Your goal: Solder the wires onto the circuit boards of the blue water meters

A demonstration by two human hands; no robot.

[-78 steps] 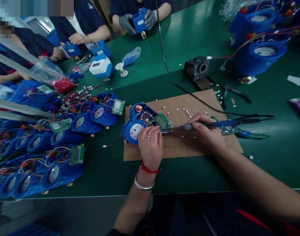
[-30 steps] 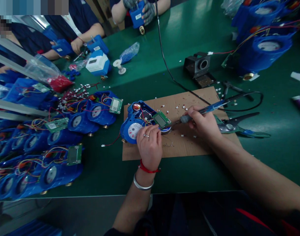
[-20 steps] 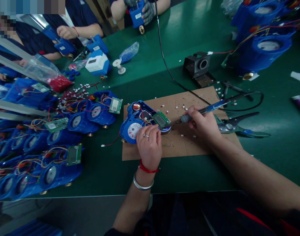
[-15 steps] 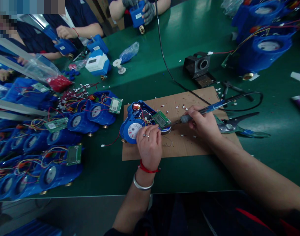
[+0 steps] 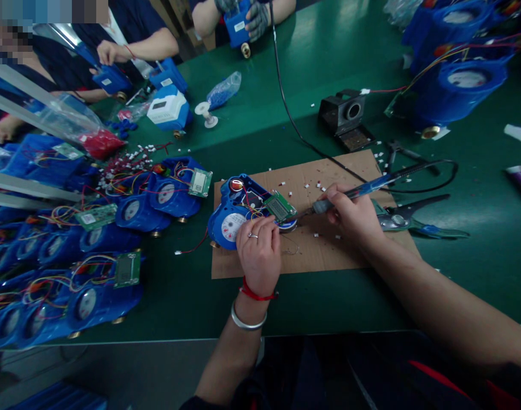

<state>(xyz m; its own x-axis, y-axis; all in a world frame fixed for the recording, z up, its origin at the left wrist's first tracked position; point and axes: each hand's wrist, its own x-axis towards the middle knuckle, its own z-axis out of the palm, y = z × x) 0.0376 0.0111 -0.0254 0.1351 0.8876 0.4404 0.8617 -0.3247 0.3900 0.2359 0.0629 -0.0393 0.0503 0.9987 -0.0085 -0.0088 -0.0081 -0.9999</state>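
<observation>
My right hand (image 5: 349, 213) grips a soldering iron (image 5: 365, 187) like a pen, its tip at the lower right edge of a small green circuit board (image 5: 279, 206) with a display. My left hand (image 5: 260, 250) is closed at that board's lower edge; its fingertips hide whatever they pinch. The board rests tilted against an open blue water meter (image 5: 229, 213) with a round white dial and coloured wires inside. Just below the board's right corner, a small round spool (image 5: 288, 226) is partly covered, with a thin wire curling from it. All this lies on a cardboard sheet (image 5: 311, 253).
Rows of blue meters (image 5: 87, 302) with loose wires fill the left. A soldering iron stand (image 5: 345, 117), pliers (image 5: 407, 156) and green-handled cutters (image 5: 409, 219) lie to the right. The iron's black cable (image 5: 292, 122) crosses the table. Co-workers handle meters (image 5: 238, 25) across it.
My hands, the soldering iron and the board hold almost the same place. At the far left, a co-worker's hands have shifted slightly.
</observation>
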